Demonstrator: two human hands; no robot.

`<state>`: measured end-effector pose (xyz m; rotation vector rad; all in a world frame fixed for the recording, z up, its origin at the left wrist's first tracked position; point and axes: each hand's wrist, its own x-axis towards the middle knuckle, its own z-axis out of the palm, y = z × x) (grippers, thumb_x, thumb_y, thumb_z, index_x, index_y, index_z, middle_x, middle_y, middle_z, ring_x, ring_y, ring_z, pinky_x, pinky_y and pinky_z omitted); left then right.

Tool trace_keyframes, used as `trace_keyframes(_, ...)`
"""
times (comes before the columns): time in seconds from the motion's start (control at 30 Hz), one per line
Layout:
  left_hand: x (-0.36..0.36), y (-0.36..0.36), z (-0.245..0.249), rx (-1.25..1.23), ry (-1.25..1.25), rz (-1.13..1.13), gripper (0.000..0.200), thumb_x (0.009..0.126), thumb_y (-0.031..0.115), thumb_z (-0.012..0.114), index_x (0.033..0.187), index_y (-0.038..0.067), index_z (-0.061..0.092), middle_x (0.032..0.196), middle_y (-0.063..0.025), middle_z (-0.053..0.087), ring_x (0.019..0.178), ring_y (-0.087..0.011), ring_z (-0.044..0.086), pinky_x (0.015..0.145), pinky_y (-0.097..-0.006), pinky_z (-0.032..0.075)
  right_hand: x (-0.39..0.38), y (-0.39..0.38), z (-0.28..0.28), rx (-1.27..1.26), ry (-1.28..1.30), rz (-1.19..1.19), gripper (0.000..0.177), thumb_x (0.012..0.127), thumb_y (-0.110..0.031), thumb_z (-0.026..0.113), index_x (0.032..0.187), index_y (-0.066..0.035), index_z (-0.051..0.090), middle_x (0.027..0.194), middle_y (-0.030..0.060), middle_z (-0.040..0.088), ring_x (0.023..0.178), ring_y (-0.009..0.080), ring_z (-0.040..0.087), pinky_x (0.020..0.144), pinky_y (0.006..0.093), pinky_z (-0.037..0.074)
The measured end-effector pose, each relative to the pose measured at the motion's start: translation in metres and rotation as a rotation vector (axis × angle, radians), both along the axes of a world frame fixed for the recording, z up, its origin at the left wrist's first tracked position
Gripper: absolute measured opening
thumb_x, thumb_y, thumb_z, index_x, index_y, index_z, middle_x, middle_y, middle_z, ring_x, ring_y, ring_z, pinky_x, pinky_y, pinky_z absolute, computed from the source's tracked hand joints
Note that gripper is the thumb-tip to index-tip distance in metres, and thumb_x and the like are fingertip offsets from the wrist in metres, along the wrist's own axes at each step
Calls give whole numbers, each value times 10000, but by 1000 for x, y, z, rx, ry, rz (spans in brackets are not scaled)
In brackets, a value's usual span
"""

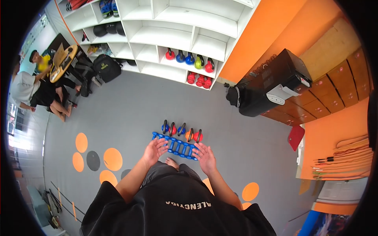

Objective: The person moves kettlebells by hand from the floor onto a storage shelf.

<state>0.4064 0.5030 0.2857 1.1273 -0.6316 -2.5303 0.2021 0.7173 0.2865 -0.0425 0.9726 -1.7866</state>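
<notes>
My left hand (156, 151) is held up in front of me with its fingers spread, holding nothing. To its right, my right hand (205, 157) is raised too, palm up and fingers apart. Beyond and below both hands, a row of blue dumbbells (178, 147) lies side by side on the grey floor (130, 106); the hands overlap its ends in view, and touching is not apparent. Just behind the dumbbells stands a row of kettlebells with black handles: blue (181, 130), red (172, 130) and orange (189, 135) ones among them.
A white shelf unit (173, 37) at the back holds several kettlebells (189, 59) and red dumbbells (200, 81). A black backpack (106, 68) leans by it. Two people (35, 84) sit at a small table (65, 63) at left. A black cabinet (271, 80) stands at right.
</notes>
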Motion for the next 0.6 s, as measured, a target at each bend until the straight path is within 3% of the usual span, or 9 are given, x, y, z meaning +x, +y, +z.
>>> trace_keyframes(0.3,71,12,42,-107,-88,-32,469,1017,419,414,1262,33,519,1290,-149,598,1144,-296,589,1019,-430,462,57,3,-1,-57,-130,-27,568,1037,-484,350,1361,-35,476,1425,147,513,1200,290,557,1037,453,424)
trace_keyframes(0.6,94,-46,26,-64,53,-84,472,1019,418,414,1262,28,524,1271,-143,610,1106,-282,611,990,-412,484,97,-41,17,-52,-2,-106,561,1039,-482,343,1366,-45,473,1415,140,520,1195,282,556,1036,447,423)
